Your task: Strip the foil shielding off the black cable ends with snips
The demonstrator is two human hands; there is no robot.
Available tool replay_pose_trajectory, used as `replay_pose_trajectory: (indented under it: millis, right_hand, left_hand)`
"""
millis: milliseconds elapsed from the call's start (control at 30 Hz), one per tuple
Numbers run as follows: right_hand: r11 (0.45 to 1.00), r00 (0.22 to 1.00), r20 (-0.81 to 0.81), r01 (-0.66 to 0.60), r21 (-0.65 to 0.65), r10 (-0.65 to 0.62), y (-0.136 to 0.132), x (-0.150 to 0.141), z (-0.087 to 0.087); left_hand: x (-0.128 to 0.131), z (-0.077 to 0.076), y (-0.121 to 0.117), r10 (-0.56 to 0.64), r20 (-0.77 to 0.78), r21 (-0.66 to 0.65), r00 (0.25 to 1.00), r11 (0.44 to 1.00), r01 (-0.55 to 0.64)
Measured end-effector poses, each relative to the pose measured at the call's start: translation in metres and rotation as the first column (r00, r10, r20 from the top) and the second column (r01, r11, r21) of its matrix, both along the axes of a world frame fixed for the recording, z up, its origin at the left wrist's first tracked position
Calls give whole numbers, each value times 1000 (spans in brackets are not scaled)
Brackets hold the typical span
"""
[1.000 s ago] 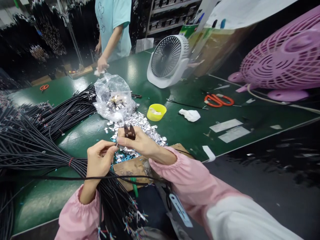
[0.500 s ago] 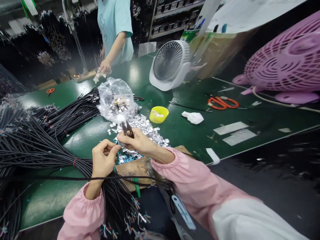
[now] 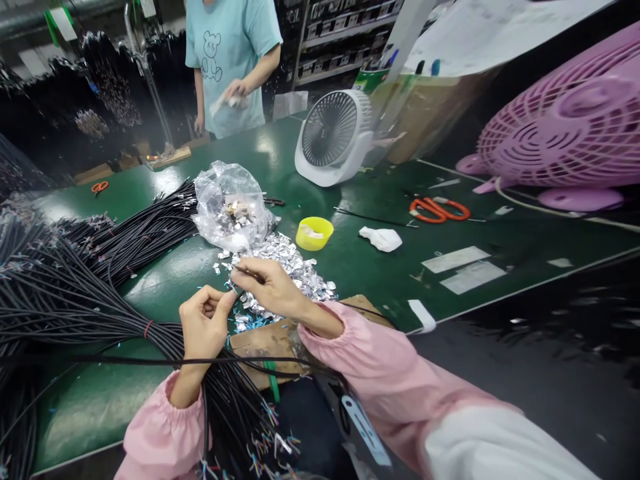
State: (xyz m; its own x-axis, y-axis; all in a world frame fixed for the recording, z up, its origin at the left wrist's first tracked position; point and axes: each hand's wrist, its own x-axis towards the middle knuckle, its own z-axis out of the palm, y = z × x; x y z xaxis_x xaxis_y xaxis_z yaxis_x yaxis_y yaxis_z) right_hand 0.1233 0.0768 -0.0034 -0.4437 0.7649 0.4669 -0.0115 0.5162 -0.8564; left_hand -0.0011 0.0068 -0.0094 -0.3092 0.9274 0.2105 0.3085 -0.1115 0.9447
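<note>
My left hand (image 3: 204, 323) is closed, thumb and forefinger pinching a thin cable end that is hard to make out. Close beside it, my right hand (image 3: 270, 287) is curled around dark snips (image 3: 256, 275), mostly hidden by the fingers. The fingertips of both hands almost meet over a pile of silvery foil scraps (image 3: 300, 270) mixed with small blue bits (image 3: 250, 322). A tied bundle of black cables (image 3: 163, 333) runs under my left wrist, its stripped coloured wires hanging at the front. Under my right forearm lies a brown board (image 3: 267, 341).
Behind the scraps are a clear plastic bag (image 3: 227, 207) and a yellow ring-shaped container (image 3: 314, 233). A white fan (image 3: 333, 137), orange-handled scissors (image 3: 440, 210) and a pink fan (image 3: 560, 127) stand or lie to the right. A co-worker (image 3: 230, 67) stands across the green table (image 3: 380, 287).
My right hand has turned, so the snips' blades, pointing up before, are now mostly hidden. My left hand keeps its pinch. The co-worker's hand has lifted a white cloth-like thing off the table.
</note>
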Motion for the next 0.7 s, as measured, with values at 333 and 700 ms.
replay_pose_trajectory:
  millis: [333,700]
  right_hand:
    - [973,976,-20,-214,81,216,1,7,2]
    - [845,874,-83,485,226,-479,12,11,1]
  left_hand:
    - [-6,7,0,-177,100,-108,979,976,187]
    - [0,5,3,-18,125,-32,992,999,22]
